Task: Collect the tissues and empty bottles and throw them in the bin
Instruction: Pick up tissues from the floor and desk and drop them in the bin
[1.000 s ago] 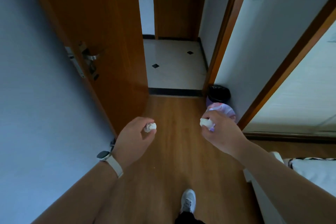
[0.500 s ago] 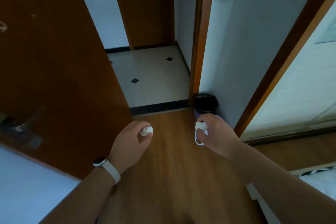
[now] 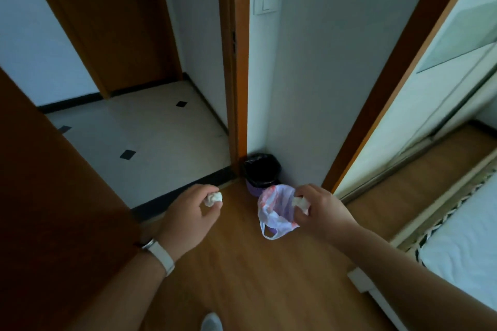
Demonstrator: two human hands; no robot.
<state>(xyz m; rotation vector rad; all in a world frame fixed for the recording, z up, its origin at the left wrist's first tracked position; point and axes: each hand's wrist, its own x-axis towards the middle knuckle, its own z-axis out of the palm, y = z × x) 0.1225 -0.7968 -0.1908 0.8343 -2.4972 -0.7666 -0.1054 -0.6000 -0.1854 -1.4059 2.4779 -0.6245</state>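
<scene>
Bin (image 3: 262, 172), black-lined, stands in wall corner at 12 o'clock of both hands, slightly nearer right. Left hand (image 3: 193, 212) pinches crumpled tissue (image 3: 213, 198). Right hand (image 3: 320, 212) pinches second tissue (image 3: 300, 201), thin plastic bag (image 3: 274, 212) dangling at its 9 o'clock. Bin mouth up: drop likely from above.

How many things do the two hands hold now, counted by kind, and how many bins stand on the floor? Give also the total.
Tissues: 2 (left tissue, right tissue)
Plastic bag: 1
Bin: 1
Total: 4
</scene>
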